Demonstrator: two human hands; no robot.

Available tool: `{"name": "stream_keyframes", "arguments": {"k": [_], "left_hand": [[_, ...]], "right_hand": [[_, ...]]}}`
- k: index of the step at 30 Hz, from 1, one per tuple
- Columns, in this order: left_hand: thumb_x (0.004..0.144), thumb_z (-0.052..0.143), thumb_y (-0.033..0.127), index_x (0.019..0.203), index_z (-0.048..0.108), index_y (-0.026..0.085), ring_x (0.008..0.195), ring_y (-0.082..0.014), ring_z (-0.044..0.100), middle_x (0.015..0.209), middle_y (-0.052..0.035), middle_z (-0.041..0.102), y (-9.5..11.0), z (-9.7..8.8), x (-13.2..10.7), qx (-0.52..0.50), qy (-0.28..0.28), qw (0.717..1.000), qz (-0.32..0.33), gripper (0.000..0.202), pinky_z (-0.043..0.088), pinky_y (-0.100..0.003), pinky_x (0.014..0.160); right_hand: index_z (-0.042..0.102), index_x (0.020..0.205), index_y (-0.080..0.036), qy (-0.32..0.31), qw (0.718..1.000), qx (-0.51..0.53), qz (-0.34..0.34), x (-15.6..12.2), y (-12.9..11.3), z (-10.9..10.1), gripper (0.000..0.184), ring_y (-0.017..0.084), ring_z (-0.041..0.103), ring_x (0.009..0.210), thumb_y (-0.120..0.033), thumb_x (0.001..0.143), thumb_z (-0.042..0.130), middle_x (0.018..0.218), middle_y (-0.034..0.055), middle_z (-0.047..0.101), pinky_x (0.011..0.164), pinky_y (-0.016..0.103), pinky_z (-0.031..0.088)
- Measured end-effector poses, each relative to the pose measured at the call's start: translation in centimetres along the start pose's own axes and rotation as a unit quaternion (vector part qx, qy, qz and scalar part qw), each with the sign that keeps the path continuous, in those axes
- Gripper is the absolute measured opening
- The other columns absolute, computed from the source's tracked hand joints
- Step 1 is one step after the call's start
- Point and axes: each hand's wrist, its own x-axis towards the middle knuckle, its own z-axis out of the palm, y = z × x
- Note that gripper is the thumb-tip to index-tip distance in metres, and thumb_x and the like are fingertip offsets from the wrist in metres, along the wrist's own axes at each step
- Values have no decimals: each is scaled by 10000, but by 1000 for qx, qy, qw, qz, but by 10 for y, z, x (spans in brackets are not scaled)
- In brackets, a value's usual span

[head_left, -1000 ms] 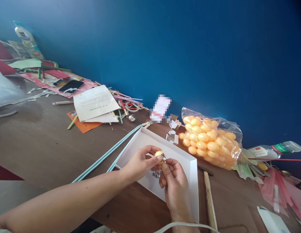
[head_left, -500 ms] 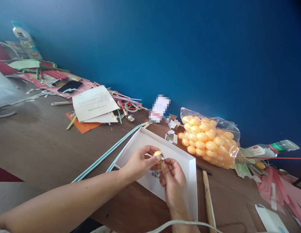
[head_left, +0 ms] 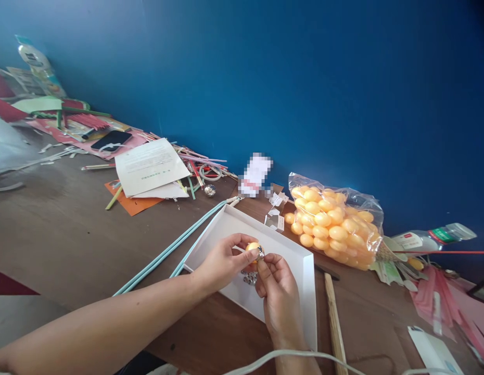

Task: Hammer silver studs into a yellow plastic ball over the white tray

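Over a white shallow tray [head_left: 283,235], my left hand [head_left: 226,263] grips a yellow-orange ball [head_left: 252,246] between thumb and fingers. A shiny silver cap [head_left: 260,252] sits against the ball's right side. My right hand [head_left: 279,286] is closed, thumb and forefinger pinched at the lower edge of the cap; whether they hold a separate small piece is hidden. Below the hands, several small silver pieces [head_left: 250,278] lie in the tray, with something orange partly covered beside them.
Behind the tray stands a clear bag of yellow-orange balls [head_left: 335,224]. Pale blue cords [head_left: 167,251] run along its left side, a wooden stick [head_left: 334,317] along its right. Papers [head_left: 152,166], a dark phone [head_left: 111,140] and a plastic bottle [head_left: 433,237] lie near the blue wall.
Both hands keep nearly the same hold on the ball and cap. The view has shifted slightly, and the white cord at the bottom edge sits a little differently.
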Motion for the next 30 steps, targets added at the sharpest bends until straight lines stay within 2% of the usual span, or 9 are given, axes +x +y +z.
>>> {"name": "stream_keyframes", "arguments": {"k": [7, 16, 21, 25, 28, 30], "left_hand": [[729, 709, 482, 1013, 609, 156, 706, -140, 646, 927, -31, 548, 2, 3, -1, -32, -9, 999, -12, 444, 532, -314, 709], [702, 721, 503, 979, 621, 151, 686, -136, 631, 897, -30, 566, 2, 3, -2, -16, -9, 1000, -11, 459, 547, -327, 702], [719, 709, 503, 989, 619, 155, 706, -148, 638, 894, -26, 562, 3, 3, -3, -19, -19, 1000, 0, 450, 548, -351, 724], [712, 723, 487, 993, 613, 155, 702, -141, 640, 893, -23, 547, 2, 4, -2, -34, -22, 999, -2, 448, 540, -329, 709], [707, 728, 493, 1013, 600, 153, 700, -142, 650, 893, -20, 540, 0, 3, 1, -38, -6, 999, -7, 474, 539, -326, 712], [716, 717, 503, 1010, 600, 154, 715, -144, 653, 899, -23, 539, -1, 2, 2, -36, 6, 999, -11, 470, 543, -337, 742]], "right_hand": [[548, 899, -215, -10, 1000, -8, -28, 0, 0, -4, 200, 44, 350, 481, -382, 865, 653, 602, -80, 472, 452, 178, 262], [522, 870, -220, -5, 998, -56, -36, 1, 1, -5, 242, 56, 319, 469, -417, 844, 661, 586, -84, 459, 443, 188, 253], [519, 865, -220, -3, 999, -37, -39, 1, 3, -5, 242, 57, 317, 467, -408, 836, 670, 576, -88, 427, 443, 190, 255], [527, 864, -222, -3, 998, -50, -48, 0, 1, -5, 234, 61, 316, 469, -418, 847, 653, 558, -92, 406, 443, 187, 257], [560, 926, -231, 22, 991, -116, -64, -10, -13, -8, 283, 81, 372, 471, -495, 843, 620, 564, -66, 486, 458, 207, 315], [578, 992, -240, 60, 979, -175, -83, -19, -27, -17, 355, 112, 462, 510, -538, 808, 630, 695, -3, 616, 503, 247, 396]]}}
